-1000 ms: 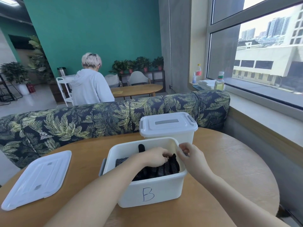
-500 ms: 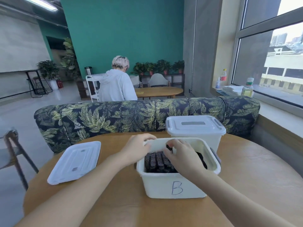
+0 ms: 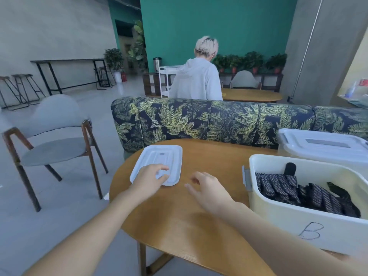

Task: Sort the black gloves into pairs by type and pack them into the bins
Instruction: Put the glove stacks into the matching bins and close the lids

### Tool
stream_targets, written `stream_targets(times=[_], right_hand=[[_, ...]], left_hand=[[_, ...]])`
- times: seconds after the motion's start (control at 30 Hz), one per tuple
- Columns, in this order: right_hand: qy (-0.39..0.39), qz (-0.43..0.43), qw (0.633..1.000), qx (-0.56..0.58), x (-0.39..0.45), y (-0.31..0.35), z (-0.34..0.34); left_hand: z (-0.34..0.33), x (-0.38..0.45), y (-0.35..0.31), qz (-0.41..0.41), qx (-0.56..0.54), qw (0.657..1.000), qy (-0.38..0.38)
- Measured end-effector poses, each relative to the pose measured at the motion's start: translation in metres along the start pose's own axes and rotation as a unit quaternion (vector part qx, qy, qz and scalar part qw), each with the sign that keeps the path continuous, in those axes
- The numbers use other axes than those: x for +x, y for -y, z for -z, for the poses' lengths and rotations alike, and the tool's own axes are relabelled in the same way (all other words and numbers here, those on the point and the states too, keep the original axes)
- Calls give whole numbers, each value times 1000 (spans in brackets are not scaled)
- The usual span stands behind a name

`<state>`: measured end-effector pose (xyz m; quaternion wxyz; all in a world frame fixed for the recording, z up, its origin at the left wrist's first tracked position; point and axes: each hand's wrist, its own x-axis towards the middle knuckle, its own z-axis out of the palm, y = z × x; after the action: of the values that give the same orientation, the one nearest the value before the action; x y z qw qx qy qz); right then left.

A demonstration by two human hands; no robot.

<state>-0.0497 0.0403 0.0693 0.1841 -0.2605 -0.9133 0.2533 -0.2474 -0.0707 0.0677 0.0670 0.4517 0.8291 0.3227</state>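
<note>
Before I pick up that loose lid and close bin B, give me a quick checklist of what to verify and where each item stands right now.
1. Left hand on the loose lid: ok, fingers rest on its near end, not yet gripping.
2. Right hand free: ok, open above the table, holding nothing.
3. Gloves below the rim of bin B: mostly ok; one black tip stands up near the back wall, cannot tell if it clears.
4. Bin B's latch: cannot tell.
5. Second bin closed: ok, lid on.

Head view, down over table (image 3: pixel 199 226)
</note>
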Motion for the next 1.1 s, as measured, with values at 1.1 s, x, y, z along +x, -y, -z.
stream_targets(times=[1.1], right_hand=[[-130, 35, 984, 116, 23, 24, 53]], left_hand=[[52, 16, -95, -157, -69, 938, -300]])
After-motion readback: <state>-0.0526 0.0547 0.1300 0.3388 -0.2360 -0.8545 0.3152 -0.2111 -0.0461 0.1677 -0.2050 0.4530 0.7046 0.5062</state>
